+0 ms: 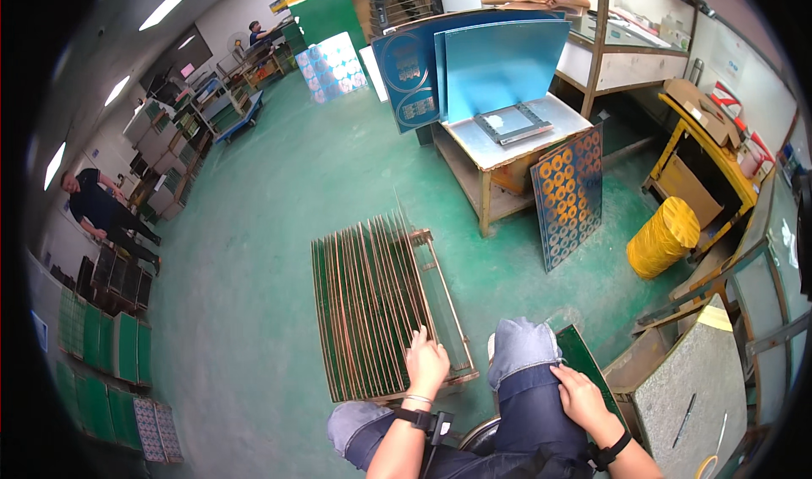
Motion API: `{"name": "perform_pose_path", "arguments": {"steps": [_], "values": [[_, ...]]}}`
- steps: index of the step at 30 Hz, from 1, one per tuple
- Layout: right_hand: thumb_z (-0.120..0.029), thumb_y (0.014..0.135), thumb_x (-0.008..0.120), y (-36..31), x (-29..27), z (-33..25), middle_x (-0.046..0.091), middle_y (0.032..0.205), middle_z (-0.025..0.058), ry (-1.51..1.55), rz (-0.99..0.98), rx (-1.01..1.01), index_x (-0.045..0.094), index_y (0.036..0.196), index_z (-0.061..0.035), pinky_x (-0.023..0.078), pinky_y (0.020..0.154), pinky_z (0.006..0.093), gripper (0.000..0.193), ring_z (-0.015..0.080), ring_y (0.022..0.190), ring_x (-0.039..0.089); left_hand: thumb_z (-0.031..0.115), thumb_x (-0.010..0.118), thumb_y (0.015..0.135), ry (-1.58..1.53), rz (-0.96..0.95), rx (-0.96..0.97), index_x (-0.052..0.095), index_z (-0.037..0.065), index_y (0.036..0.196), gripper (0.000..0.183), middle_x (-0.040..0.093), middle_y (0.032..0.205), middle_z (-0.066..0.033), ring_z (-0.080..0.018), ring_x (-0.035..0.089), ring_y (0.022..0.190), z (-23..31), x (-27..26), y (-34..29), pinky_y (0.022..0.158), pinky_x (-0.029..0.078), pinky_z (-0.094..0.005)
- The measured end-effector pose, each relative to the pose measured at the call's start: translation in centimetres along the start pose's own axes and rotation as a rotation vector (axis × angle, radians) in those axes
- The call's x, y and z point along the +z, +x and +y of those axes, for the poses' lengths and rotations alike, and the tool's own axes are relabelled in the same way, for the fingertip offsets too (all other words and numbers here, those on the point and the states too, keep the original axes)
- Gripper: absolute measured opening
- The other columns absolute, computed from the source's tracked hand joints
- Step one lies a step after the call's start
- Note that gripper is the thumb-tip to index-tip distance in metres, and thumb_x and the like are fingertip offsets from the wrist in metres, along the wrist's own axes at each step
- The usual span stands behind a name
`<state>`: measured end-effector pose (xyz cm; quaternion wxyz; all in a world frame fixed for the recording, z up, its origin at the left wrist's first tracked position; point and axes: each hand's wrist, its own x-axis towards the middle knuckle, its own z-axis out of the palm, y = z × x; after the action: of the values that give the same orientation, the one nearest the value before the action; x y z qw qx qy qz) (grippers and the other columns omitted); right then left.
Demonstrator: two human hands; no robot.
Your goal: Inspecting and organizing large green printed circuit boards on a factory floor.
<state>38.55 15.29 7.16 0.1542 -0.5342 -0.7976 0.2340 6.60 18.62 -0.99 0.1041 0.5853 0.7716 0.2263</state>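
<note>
On the floor in front of me stands a copper-coloured rack (458, 314) holding several thin green panels (364, 310) upright on edge. My left hand (425, 366) reaches to the near right end of the row, at the edge of the last panels. Its fingers are apart; whether they touch a panel cannot be made out. My right hand (584, 399) rests on my right thigh just behind the knee, fingers stretched and holding nothing. Beside that knee leans a green panel (582, 354), partly hidden by my leg.
A grey-topped stand (694, 386) at my right carries a pen-like tool and tape. Ahead, a metal table (550, 119) bears blue sheets (507, 68); a copper-patterned panel (568, 191) leans against it. Farther right is a yellow-wrapped bin (664, 238). Other people are far off.
</note>
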Motion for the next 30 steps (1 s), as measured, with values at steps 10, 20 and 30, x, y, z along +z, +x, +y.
{"name": "perform_pose_path", "arguments": {"steps": [10, 20, 30], "values": [[-0.005, 0.083, 0.054, 1.9, -0.6, 0.7, 0.059, 0.111, 0.0198, 0.308, 0.105, 0.039, 0.053, 0.119, -0.0024, 0.043, 0.093, 0.0364, 0.036, 0.0314, 0.106, 0.056, 0.017, 0.056, 0.079, -0.916, 0.175, -0.199, 0.059, -0.010, 0.098, 0.032, 0.061, 0.088, -0.0079, -0.0118, 0.055, 0.075, 4.3, -31.7, -8.8, 0.068, 0.043, -0.0235], [-0.028, 0.096, 0.042, 3.8, -3.4, -2.1, 0.054, 0.120, 0.0096, 1.940, -0.338, 0.265, 0.039, 0.130, -0.0013, 0.046, 0.090, 0.0319, 0.043, 0.0178, 0.106, 0.055, 0.030, 0.054, 0.079, -1.216, 0.274, -0.145, 0.058, -0.009, 0.096, 0.043, 0.064, 0.086, -0.0131, -0.0166, 0.061, 0.070, 2.6, -30.7, -16.3, 0.064, 0.048, -0.0264], [-0.022, 0.093, 0.051, 4.4, -15.4, -3.9, 0.057, 0.115, 0.0069, 1.414, 0.265, -0.063, 0.043, 0.126, -0.0003, 0.046, 0.087, 0.0276, 0.041, 0.0134, 0.100, 0.057, 0.027, 0.057, 0.086, -1.204, 0.112, 0.020, 0.054, -0.009, 0.105, 0.041, 0.062, 0.096, -0.0120, -0.0148, 0.059, 0.080, 4.9, -29.1, -12.1, 0.070, 0.047, -0.0251]]}}
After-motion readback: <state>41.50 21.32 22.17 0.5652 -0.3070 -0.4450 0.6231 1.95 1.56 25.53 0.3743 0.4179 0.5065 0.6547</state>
